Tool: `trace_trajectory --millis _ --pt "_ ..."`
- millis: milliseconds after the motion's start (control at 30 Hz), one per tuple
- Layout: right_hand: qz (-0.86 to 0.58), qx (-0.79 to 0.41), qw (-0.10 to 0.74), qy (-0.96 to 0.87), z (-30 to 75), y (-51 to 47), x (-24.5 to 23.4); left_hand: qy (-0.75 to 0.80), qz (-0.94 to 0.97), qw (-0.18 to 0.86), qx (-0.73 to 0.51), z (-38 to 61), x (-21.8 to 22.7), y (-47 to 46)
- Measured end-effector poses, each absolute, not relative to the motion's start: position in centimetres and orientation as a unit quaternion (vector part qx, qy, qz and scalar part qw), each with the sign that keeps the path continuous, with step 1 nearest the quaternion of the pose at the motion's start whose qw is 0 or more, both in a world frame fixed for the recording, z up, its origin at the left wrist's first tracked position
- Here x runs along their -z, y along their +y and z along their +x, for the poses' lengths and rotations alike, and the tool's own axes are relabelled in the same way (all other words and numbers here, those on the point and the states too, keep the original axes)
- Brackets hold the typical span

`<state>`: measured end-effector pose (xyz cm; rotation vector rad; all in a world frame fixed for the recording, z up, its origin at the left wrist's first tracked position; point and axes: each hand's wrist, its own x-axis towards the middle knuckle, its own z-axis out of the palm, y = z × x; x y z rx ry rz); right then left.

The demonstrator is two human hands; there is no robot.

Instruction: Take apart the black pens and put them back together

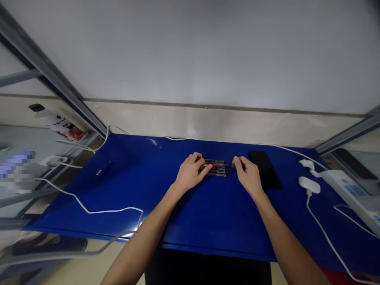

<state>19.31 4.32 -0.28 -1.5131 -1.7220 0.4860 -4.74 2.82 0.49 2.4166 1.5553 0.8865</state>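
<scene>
A row of several pens, mostly black with one red, lies side by side on the blue table. My left hand rests on the pens' left ends with its fingers laid across them. My right hand sits at their right ends, fingers curled toward the tips. Whether either hand grips a pen is unclear. A black phone lies flat just right of my right hand.
A lone pen lies at the table's left. White cables trail over the left edge. A white charger, a plug and a white device sit at the right. Metal frame bars flank both sides.
</scene>
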Motion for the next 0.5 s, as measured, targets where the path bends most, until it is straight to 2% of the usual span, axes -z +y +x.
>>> trace_trajectory --millis 67,167,500 --pt "-0.563 -0.282 0.384 -0.675 18.5 3.7 -0.3 0.513 0.802 0.067 -0.3 -4.5 -0.4 2.7" --pt "-0.541 -0.345 0.378 -0.668 17.4 3.0 -0.8 0.505 0.808 0.057 -0.298 -4.3 -0.3 2.6" --pt "-0.529 -0.368 0.415 -0.642 18.0 4.0 0.2 0.53 0.775 0.107 -0.329 -5.1 -0.8 3.0"
